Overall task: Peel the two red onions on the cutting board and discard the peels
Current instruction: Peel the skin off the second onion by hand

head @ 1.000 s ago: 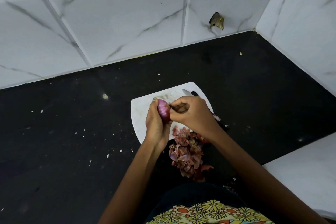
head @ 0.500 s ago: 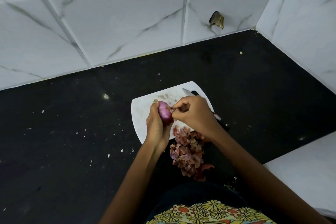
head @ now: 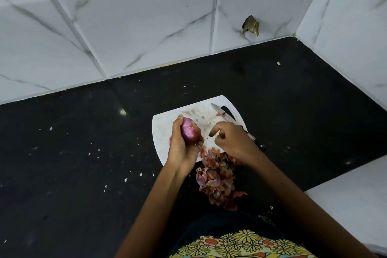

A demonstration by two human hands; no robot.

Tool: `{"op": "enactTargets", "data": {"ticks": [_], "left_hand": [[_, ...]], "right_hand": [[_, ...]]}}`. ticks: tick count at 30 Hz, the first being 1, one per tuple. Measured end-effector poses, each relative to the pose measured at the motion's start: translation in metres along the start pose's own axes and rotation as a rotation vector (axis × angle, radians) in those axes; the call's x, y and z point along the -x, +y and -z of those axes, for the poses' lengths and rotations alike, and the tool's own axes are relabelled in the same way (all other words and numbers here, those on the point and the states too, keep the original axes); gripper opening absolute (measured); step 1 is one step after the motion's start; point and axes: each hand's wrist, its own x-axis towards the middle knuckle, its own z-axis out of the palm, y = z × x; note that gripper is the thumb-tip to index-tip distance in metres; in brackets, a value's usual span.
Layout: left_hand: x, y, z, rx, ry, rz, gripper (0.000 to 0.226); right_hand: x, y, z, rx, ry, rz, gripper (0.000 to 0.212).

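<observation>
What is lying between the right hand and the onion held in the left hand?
In the head view, only a bare strip of the white cutting board shows between the right hand and the onion, with tiny peel flecks.

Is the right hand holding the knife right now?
No, the knife lies on the cutting board beyond the right hand, which grips nothing visible.

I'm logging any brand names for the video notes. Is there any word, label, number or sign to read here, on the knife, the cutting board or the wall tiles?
None: no readable text anywhere in this view.
knife: no legible marking on the blade.
cutting board: plain white, only stains.
wall tiles: grey veining only.
</observation>
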Motion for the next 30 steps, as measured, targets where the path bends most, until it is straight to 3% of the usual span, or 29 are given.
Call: {"op": "enactTargets", "data": {"ticks": [3, 5, 7, 13, 17, 21, 26, 30], "left_hand": [[0.001, -0.002, 0.0, -0.012, -0.032, -0.002, 0.021], [0.004, -0.001, -0.002, -0.053, -0.058, -0.014, 0.024], [0.006, 0.001, -0.003, -0.079, -0.063, -0.031, 0.038], [0.007, 0.002, -0.004, -0.123, -0.019, -0.039, 0.078], [0.003, 0.001, 0.0, -0.147, -0.02, -0.039, 0.064], [0.004, 0.001, -0.003, -0.126, -0.02, -0.034, 0.03], [0.006, 0.003, -0.008, -0.089, -0.016, -0.014, 0.023], [0.005, 0.003, -0.005, -0.115, -0.007, -0.03, 0.034]], "right_hand": [[0.002, -0.004, 0.003, -0.031, -0.036, 0.022, 0.026], [0.001, -0.01, 0.002, -0.213, 0.007, 0.02, 0.02], [0.001, -0.017, 0.0, -0.404, 0.025, 0.016, 0.012], [0.0, -0.03, -0.005, -0.402, 0.13, 0.05, 0.019], [-0.004, -0.028, -0.001, -0.372, 0.108, 0.083, 0.015], [-0.008, -0.022, 0.0, -0.404, 0.157, 0.096, 0.011], [-0.005, -0.021, 0.001, -0.644, 0.101, -0.006, 0.01], [0.002, -0.021, -0.003, -0.502, 0.095, 0.077, 0.015]]}}
